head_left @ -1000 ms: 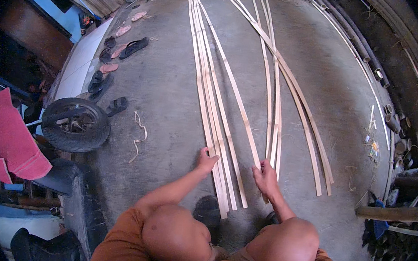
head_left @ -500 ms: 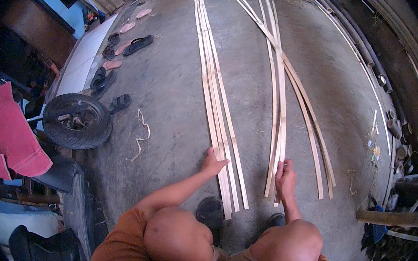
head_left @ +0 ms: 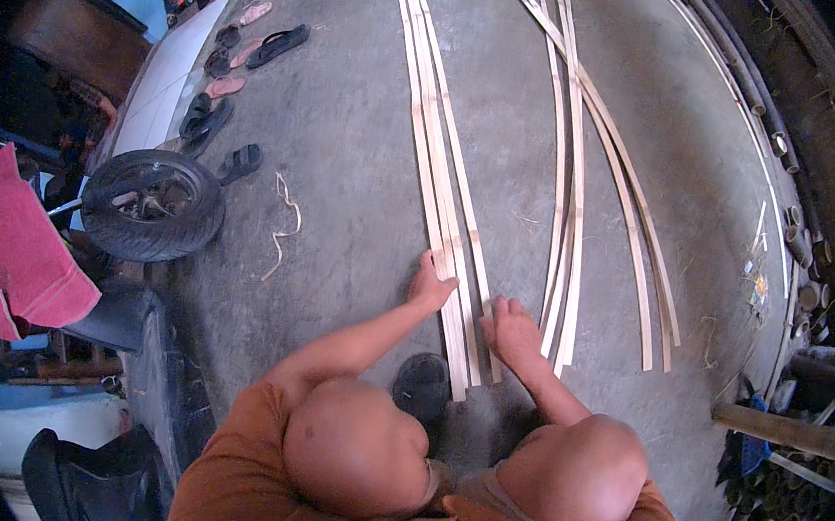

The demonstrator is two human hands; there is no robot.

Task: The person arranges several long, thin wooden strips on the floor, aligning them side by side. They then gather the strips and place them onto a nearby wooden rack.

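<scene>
Long pale bamboo strips [head_left: 447,198] lie side by side on the concrete floor in front of me, their near ends by my feet. My left hand [head_left: 430,286] is closed around the left strips of this group, thumb on top. At the group's right edge, the fingers of my right hand [head_left: 512,330] are bent onto the outer bamboo strip [head_left: 475,241], near its end. Farther right lie more bamboo strips [head_left: 573,235], and a crossing pair [head_left: 634,206] slants away from them. Part of the outer strip's grip is hidden by my fingers.
A wheel with a black tyre [head_left: 152,205] lies at left beside a pink cloth [head_left: 22,248]. Several sandals [head_left: 277,46] line the tiled step [head_left: 164,75]. A thin curled shaving [head_left: 285,223] lies on the floor. Bamboo poles [head_left: 788,432] are stacked at right.
My right hand has let go of the right-hand strips and moved left to the outer strip of the left group. My left hand keeps its hold. The view has shifted slightly.
</scene>
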